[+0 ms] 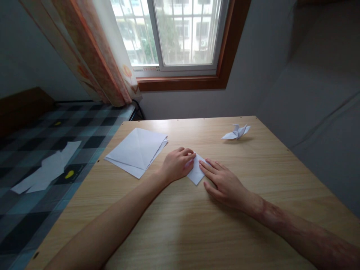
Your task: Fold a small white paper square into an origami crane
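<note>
A small folded sheet of white paper [196, 176] lies on the wooden table [213, 236], one corner pointing toward me. My left hand [179, 164] is at its left side, fingers curled with thumb and forefinger pinched at the paper's upper left edge. Across its right part rest the outstretched fingers of my right hand [222, 182], pressing it to the tabletop. Both hands cover much of the paper's sides. Farther back on the right stands a white origami crane [237, 132], apart from both hands.
Left of my hands is a stack of white paper squares [137, 148]. Paper scraps [49, 168] lie on the checked bed [17, 221] beside the table. Behind the table are a window [185, 33], a curtain [98, 52] and walls.
</note>
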`<state>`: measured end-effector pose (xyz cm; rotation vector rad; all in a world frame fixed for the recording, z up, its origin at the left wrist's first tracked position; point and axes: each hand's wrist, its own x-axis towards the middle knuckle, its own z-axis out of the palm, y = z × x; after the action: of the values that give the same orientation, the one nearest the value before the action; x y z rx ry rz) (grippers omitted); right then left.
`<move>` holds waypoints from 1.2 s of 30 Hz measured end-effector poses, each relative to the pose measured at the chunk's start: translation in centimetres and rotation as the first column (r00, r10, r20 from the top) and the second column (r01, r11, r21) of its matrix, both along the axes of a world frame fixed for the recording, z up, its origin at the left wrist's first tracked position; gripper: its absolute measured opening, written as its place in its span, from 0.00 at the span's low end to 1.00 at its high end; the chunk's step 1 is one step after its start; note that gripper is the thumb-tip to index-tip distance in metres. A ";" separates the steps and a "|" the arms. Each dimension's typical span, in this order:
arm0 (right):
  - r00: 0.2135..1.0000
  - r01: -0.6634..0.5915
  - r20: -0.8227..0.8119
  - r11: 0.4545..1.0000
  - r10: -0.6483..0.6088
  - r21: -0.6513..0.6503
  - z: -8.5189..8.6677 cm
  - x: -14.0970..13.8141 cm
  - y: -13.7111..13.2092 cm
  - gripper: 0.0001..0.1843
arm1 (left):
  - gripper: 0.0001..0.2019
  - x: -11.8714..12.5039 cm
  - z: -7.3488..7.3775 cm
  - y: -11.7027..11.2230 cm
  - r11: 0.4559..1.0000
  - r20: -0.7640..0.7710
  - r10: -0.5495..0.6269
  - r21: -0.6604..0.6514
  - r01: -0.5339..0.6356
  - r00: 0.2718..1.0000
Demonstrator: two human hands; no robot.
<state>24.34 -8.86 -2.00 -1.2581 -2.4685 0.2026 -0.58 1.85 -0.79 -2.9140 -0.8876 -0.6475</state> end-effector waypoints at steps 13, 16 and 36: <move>1.000 -0.017 -0.022 0.995 0.019 0.103 0.5 0.0 0.2 0.25 | 0.11 -0.6 -0.3 0.1 0.995 -0.031 -0.098 0.020 0.098 0.995; 0.996 -0.009 -0.087 0.991 0.020 0.131 0.5 0.2 0.1 0.22 | 0.10 -0.6 -0.4 0.2 0.996 -0.030 -0.088 0.018 0.089 0.996; 0.974 -0.009 -0.219 0.979 0.054 0.204 -0.7 1.0 0.8 0.19 | 0.08 -0.1 -0.3 0.2 0.994 -0.006 -0.111 -0.008 0.111 0.994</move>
<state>25.32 -8.06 -2.65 -1.0508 -2.2538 0.0930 -0.70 2.07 -1.08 -2.9880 -0.7338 -0.6413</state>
